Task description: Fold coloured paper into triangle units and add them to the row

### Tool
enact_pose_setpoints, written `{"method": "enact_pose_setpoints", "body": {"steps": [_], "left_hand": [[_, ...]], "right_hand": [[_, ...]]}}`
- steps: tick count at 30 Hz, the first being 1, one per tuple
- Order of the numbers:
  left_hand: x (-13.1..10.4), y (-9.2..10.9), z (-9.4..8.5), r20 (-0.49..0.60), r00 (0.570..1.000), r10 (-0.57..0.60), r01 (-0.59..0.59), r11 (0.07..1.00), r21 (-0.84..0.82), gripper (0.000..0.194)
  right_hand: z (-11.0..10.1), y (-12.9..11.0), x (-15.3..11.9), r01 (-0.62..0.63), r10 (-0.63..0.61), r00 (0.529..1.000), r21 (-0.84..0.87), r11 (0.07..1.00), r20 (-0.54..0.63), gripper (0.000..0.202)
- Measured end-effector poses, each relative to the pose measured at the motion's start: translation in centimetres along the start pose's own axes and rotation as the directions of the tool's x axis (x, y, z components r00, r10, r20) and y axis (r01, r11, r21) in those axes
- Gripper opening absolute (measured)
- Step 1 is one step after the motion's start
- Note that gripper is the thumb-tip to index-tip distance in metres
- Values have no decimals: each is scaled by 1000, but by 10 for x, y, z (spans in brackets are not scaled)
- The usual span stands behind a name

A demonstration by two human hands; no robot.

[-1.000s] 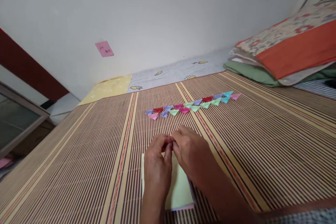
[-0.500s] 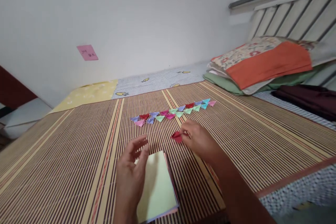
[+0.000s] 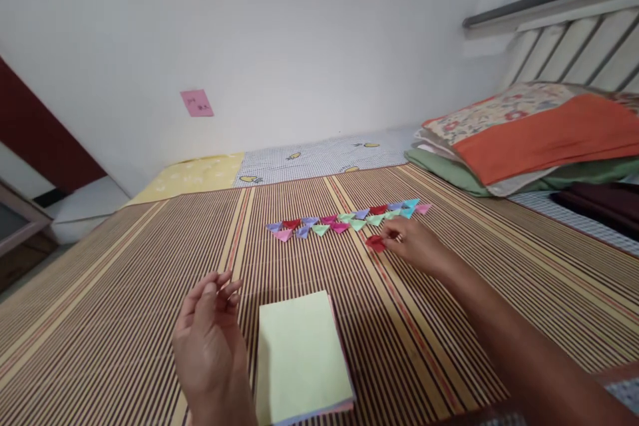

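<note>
Between the thumb and fingers of my right hand (image 3: 412, 244) is a small red folded paper piece (image 3: 375, 243), just in front of two rows of folded paper triangles (image 3: 339, 227). Those triangles are pink, purple, green, red and blue, and they lie point toward me. My left hand (image 3: 212, 333) hovers over the mat with its fingers loosely curled and apart, holding nothing. To its right lies a stack of coloured paper sheets (image 3: 304, 359) with a pale green sheet on top.
A striped bamboo mat (image 3: 150, 279) covers the bed. Folded bedding with an orange and floral cover (image 3: 544, 133) is piled at the right, beside dark folded cloth (image 3: 599, 210). A pink note (image 3: 196, 103) is stuck on the white wall (image 3: 319, 46).
My right hand has carried the red paper piece forward and right, closer to the triangle rows. My left hand has moved left, off the paper stack. The view has shifted left.
</note>
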State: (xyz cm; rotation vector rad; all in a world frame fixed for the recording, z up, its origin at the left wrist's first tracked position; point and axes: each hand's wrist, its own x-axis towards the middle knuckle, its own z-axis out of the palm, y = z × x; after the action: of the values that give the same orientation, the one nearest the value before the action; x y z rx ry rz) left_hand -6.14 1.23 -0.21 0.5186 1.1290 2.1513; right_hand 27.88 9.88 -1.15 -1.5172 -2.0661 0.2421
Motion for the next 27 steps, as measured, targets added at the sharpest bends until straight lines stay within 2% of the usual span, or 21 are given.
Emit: {"method": "enact_pose_setpoints", "body": {"steps": [6,9,11,13,15,20,23,27], "left_hand": [[5,-3,-6,4,998,-58,58,998,-31,11],[6,-3,-5,15,996,-84,85,995,-54,10],[7,-2,-5,24,995,-101,102,992,-72,10],[8,0,-4,23,994,-110,112,990,-87,9],[9,1,-3,18,993,-119,120,988,-94,8],[3,-1,4,48,984,-173,177,980,-94,8],[-1,-2,9,57,983,-175,179,980,-82,6],[-2,-7,10,46,983,-176,178,982,-64,6]], "right_hand": [[40,-47,34,106,-109,993,50,993,52,17],[53,-54,31,114,-117,991,39,993,69,18],[56,-47,23,87,-88,994,12,996,70,17],[53,-29,10,42,-40,997,-38,998,61,18],[42,0,-3,-25,30,999,-102,994,44,20],[-7,88,-24,-210,215,977,-260,943,-9,21],[-30,131,-21,-303,322,947,-336,892,-1,13],[-36,167,0,-350,387,922,-386,854,22,30]]}}
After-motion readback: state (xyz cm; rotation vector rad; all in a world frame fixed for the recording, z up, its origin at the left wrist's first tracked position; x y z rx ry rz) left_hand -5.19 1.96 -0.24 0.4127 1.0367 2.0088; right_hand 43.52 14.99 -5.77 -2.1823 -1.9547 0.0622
